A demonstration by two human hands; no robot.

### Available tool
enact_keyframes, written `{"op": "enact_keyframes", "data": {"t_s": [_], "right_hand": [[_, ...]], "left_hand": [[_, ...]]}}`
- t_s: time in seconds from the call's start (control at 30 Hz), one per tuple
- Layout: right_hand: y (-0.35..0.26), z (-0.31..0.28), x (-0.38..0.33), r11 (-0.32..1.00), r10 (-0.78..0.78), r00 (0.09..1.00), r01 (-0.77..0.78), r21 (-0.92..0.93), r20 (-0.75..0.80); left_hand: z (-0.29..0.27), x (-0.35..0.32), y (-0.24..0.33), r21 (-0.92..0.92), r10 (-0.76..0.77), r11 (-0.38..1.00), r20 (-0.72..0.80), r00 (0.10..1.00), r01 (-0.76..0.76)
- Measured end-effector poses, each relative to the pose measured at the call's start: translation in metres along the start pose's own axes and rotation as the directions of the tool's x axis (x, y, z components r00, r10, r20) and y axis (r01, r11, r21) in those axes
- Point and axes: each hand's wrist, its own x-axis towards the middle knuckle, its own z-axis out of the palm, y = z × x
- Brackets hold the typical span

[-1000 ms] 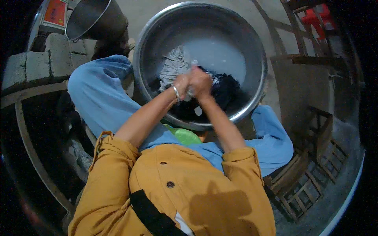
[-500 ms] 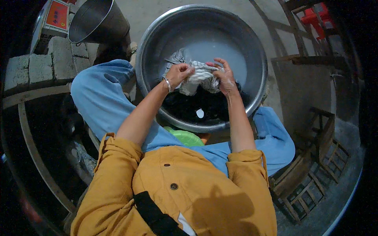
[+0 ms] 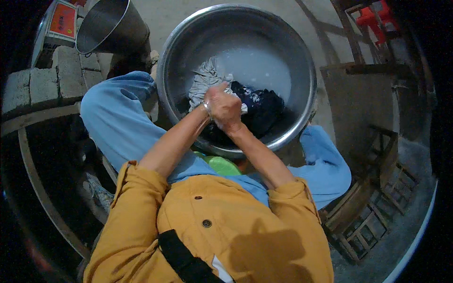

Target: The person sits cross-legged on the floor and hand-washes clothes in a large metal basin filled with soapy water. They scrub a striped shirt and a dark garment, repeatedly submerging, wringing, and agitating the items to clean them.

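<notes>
In a wide metal basin (image 3: 296,52) of cloudy water lies a wet grey-white striped cloth (image 3: 204,81). My left hand (image 3: 215,96), a bracelet at its wrist, is closed on the near end of this cloth. Pressed against it, my right hand (image 3: 230,113) is closed on the cloth too; the fingers of both are partly hidden under the knuckles. Beside them on the right, a dark wet cloth (image 3: 264,111) with flecks of foam is bunched against the near side of the basin.
A metal bucket (image 3: 113,28) stands at the far left, near stacked grey blocks (image 3: 45,87) and a box with a red panel (image 3: 62,20). A green plastic basin (image 3: 222,166) shows below the metal one. Wooden frames (image 3: 373,207) stand on the right.
My hands, spread apart with the striped cloth stretched between them earlier, have come together lower left over it. The cloth is bunched now, and more of the dark cloth shows on the right.
</notes>
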Motion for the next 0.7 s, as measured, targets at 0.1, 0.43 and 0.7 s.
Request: {"op": "enact_keyframes", "data": {"t_s": [0.1,0.43,0.7], "right_hand": [[0.027,-0.017,0.007,0.935,0.353,0.927,-0.347,0.068,-0.127],[0.037,-0.079,0.029,0.375,0.525,0.549,-0.835,0.403,0.65],[0.029,-0.039,0.024,0.747,0.606,0.783,-0.499,0.439,-0.142]], "left_hand": [[-0.013,-0.001,0.005,0.066,-0.007,0.998,0.042,0.999,0.005],[-0.043,0.007,0.05,0.737,0.05,0.581,0.392,0.919,-0.346],[-0.037,0.016,0.036,0.498,0.427,0.785,-0.003,0.904,-0.369]]}}
